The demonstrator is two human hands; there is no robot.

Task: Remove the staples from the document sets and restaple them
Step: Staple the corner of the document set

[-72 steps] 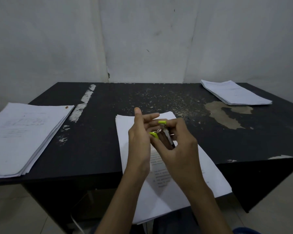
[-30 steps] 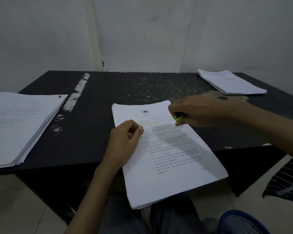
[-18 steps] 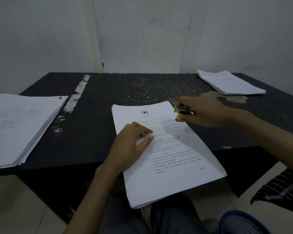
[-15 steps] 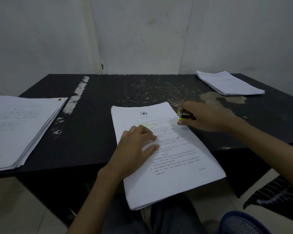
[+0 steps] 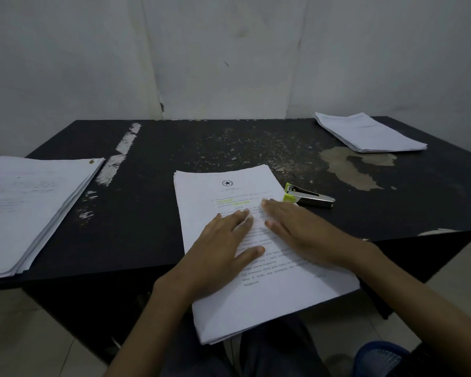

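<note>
nearest to us, bottom right, we see a blue basket [image 5: 378, 357] on the floor. the near end of the doc set [image 5: 269, 300] hangs over the edge of the table [image 5: 147, 213]. the rest lies flat in the middle of the black top, printed side up, w/ some yellow-marked lines. both hands lie on it, palms down. the left hand [image 5: 220, 251] is flat, fingers straight, pressing the page and gripping nothing. the right hand [image 5: 297, 229] is flat too, holding nothing. its fingertips are near those of the left. just beside the doc's right edge the stapler [image 5: 309, 196] lies on the table, green end toward the paper. we cannot tell if the right hand's edge touches it. further, at the left edge, is a thick paper pile [image 5: 30, 208]. far right corner: a 2nd, smaller pile [image 5: 365, 133]. behind is a pale wall [image 5: 229, 50].
</note>
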